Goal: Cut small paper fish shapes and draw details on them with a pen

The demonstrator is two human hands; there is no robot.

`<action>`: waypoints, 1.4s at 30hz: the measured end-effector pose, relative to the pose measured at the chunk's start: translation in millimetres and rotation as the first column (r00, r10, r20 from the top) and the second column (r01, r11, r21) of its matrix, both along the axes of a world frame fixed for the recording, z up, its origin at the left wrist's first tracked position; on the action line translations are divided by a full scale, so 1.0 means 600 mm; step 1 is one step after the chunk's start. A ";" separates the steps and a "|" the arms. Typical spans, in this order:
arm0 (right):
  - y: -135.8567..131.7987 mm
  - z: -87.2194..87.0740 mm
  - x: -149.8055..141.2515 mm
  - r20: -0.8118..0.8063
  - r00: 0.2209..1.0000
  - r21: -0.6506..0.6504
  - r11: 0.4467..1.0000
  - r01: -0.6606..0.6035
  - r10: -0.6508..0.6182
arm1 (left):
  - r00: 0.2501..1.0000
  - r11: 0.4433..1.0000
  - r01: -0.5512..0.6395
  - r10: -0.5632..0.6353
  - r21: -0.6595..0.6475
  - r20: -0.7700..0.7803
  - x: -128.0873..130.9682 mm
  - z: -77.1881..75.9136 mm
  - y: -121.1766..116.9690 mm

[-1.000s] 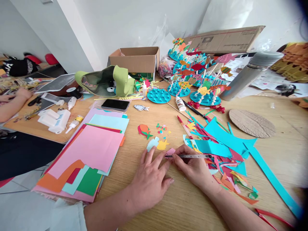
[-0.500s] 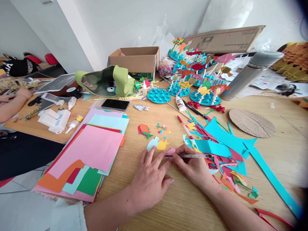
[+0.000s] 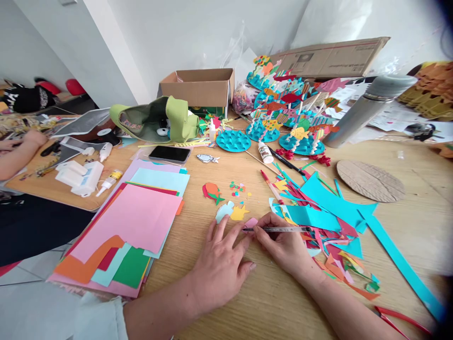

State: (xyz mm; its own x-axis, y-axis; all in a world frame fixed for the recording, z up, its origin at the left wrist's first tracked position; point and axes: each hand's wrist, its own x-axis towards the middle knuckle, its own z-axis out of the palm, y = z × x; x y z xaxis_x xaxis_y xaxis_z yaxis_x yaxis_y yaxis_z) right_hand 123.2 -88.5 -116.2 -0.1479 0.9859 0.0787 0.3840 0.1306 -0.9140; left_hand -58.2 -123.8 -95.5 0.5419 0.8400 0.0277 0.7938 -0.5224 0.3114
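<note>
My right hand [image 3: 279, 243] grips a pen [image 3: 286, 229] with a clear barrel, its tip at a small pink paper piece [image 3: 251, 223]. Part of that piece is hidden by my fingers. My left hand [image 3: 222, 259] lies flat with fingers spread, its fingertips beside the pink piece and near the cut shapes. Just beyond them lie a light blue paper fish [image 3: 224, 211] and a yellow paper shape [image 3: 239, 213]. Farther back are orange, red and green paper cutouts [image 3: 213, 191] and several tiny coloured dots [image 3: 237, 189].
Coloured paper sheets [image 3: 130, 217] are stacked at left, below a phone [image 3: 170, 154]. Turquoise scraps [image 3: 322, 200] lie at right, with red-handled scissors [image 3: 403, 318] at the edge. Behind stand fish decorations [image 3: 300, 141], a flask [image 3: 364, 113] and a cardboard box [image 3: 201, 89]. Another person's arm [image 3: 17, 153] shows far left.
</note>
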 end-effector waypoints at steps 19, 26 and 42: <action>0.000 0.004 -0.001 0.011 1.000 -0.005 1.000 0.012 -0.012 | 1.000 1.000 -0.005 0.005 0.001 0.002 0.000 0.000 0.000; 0.002 0.005 -0.002 -0.075 0.996 -0.019 0.999 0.038 -0.039 | 1.000 1.000 -0.004 0.004 -0.004 0.009 0.001 0.000 0.000; 0.003 0.002 0.000 -0.017 1.000 0.001 1.000 0.006 -0.006 | 1.000 1.000 -0.007 0.007 -0.024 0.007 0.000 0.002 0.002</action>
State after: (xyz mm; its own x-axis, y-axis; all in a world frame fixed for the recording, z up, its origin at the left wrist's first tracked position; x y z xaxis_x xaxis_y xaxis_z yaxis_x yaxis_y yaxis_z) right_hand 123.3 -87.0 -115.3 -0.1405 0.9867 0.0819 0.3690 0.1289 -0.9205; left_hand -58.0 -122.5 -94.5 0.5360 0.8441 0.0111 0.7950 -0.5092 0.3296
